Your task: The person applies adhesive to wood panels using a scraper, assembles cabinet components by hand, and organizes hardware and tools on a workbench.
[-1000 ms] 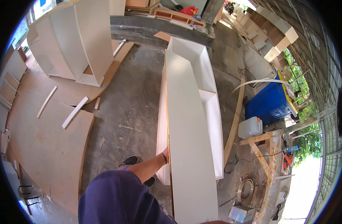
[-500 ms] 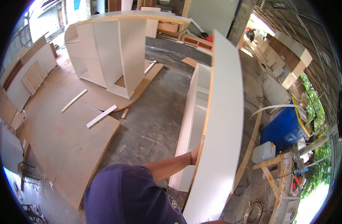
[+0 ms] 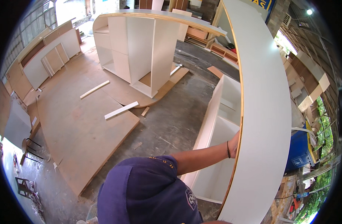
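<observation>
My left arm, in a dark blue short sleeve, reaches to the right from the lower edge. My left hand (image 3: pixel 234 145), with a dark band at the wrist, is at the near side edge of a long white panel (image 3: pixel 265 123). Its fingers pass behind the panel's bare plywood edge and are hidden, so I cannot see how they are closed. Below and left of that edge stands a white open cabinet carcass (image 3: pixel 212 175) with inner partitions, partly covered by the panel. My right hand is out of view.
Ahead stands another white cabinet (image 3: pixel 165 56) under a long top. A large brown board (image 3: pixel 85 142) lies on the left, bearing white strips (image 3: pixel 121 110). More panels (image 3: pixel 53 58) lean at the far left. Right of the panel are a blue bin (image 3: pixel 299 151) and a worn wooden stand (image 3: pixel 284 192).
My view has turned, so the surroundings sit farther right in the picture. The white panel looks larger and nearer. My left hand stays at its edge.
</observation>
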`<control>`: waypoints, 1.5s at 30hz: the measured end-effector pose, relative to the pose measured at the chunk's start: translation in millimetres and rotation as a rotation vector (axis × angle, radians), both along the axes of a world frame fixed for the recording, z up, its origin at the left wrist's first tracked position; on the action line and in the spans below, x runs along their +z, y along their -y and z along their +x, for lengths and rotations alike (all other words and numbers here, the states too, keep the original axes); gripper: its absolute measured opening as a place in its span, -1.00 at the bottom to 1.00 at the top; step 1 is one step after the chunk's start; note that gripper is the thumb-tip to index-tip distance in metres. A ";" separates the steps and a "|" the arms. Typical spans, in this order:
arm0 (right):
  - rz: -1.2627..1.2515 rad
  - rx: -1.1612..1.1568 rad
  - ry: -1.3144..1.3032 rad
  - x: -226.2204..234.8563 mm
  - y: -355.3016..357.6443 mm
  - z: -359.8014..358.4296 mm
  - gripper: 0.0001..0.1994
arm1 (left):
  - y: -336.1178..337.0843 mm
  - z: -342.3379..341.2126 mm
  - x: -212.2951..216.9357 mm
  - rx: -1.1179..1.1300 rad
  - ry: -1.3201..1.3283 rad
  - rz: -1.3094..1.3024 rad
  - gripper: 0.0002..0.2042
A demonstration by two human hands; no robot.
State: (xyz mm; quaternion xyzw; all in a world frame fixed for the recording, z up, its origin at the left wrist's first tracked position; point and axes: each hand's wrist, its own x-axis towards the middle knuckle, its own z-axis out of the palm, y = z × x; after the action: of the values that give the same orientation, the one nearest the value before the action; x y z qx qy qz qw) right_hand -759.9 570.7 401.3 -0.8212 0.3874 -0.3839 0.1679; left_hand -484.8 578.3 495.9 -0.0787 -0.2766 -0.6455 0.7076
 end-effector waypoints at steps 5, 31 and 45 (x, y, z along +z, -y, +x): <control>-0.150 0.040 0.006 27.8 4.0 35.0 -0.47 | -33.6 87.6 24.4 0.109 0.053 -0.001 -0.43; -0.576 0.159 -0.079 162.4 228.5 278.2 -0.63 | -120.2 470.1 116.3 0.977 0.139 -0.201 -0.53; 0.092 0.273 0.161 237.4 304.8 544.0 -0.58 | -117.7 655.3 143.2 1.143 0.162 -0.191 -0.49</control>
State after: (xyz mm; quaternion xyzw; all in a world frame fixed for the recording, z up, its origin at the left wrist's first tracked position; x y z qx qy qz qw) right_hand -215.9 265.9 638.7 -0.8242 0.2746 -0.4041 0.2865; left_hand 170.5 696.0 639.1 0.0691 -0.3852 -0.1373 0.9099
